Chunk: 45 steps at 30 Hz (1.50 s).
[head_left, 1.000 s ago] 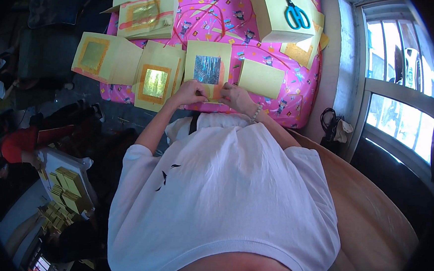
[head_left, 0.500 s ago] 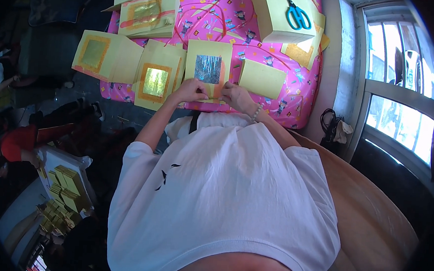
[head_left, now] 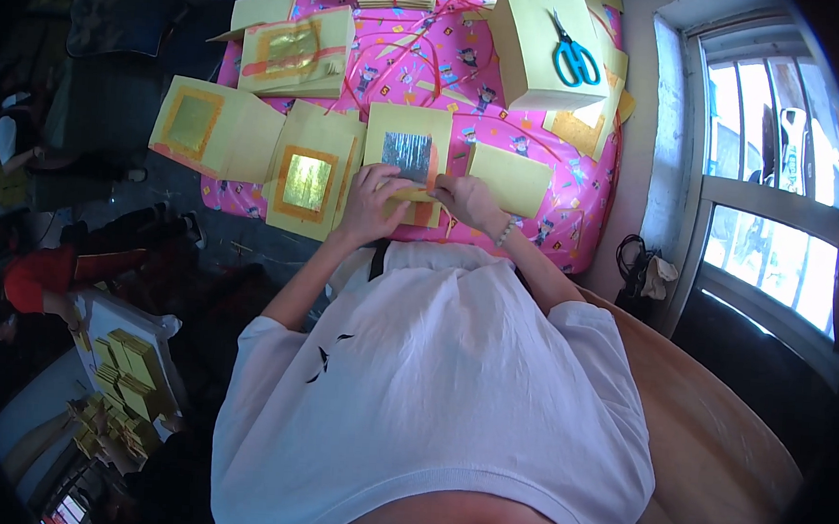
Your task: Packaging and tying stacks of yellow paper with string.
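A sheet of yellow joss paper (head_left: pixel 381 130) with a silver foil square (head_left: pixel 405 153) lies at the near side of the table. Its near edge is raised and bent up toward the foil. Over the left part of that edge lies my left hand (head_left: pixel 373 204), fingers spread and the thumb apart. My right hand (head_left: pixel 471 206), with a bead bracelet at the wrist, pinches the sheet near its right corner. Beneath the raised edge shows more yellow paper with an orange patch. A sheet with a gold foil square (head_left: pixel 307 180) rests just left of my left hand.
Scissors with blue handles (head_left: pixel 577 63) lie on a tall yellow paper stack (head_left: pixel 527 76). A plain folded sheet (head_left: pixel 509 179) is right of my right hand. Red ribbons (head_left: pixel 438 71) cross the pink patterned tablecloth (head_left: pixel 562 208). At left, people handle yellow bundles (head_left: pixel 130 369).
The sheet's near edge has come up toward the foil. My left hand has moved from a pinch at the edge to spread fingers over it. The table sits slightly lower in view.
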Motion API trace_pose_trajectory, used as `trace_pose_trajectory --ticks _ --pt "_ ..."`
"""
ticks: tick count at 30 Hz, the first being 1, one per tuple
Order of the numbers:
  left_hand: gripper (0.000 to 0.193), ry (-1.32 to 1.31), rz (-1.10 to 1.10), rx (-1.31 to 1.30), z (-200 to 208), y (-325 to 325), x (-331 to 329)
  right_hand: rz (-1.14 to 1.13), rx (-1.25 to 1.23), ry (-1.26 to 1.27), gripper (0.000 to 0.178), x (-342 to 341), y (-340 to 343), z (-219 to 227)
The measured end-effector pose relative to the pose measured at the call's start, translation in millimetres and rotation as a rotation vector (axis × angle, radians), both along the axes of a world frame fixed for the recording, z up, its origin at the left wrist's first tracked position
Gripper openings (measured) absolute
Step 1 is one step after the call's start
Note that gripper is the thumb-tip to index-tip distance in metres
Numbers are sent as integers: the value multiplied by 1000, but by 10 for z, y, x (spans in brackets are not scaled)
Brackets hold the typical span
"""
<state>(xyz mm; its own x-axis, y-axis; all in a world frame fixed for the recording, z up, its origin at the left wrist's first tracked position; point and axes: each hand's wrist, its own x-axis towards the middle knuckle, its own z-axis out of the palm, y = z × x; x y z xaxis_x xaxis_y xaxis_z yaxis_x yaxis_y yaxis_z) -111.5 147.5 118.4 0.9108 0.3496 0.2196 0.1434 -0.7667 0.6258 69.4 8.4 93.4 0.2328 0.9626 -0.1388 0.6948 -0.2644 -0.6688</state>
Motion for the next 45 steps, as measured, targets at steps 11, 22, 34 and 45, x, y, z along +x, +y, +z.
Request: trace_pose_trajectory --ticks 11,22,34,45 --pt "68 142 152 207 -333 35 398 -119 -25 -1 32 783 731 10" --pt "79 278 186 124 -635 335 744 -120 -27 -253 25 895 1080 -344" --pt "83 306 163 93 -731 411 814 -33 -4 -111 28 672 1256 -494" --pt "81 312 148 95 -749 416 816 -21 -10 -116 30 665 1260 -534"
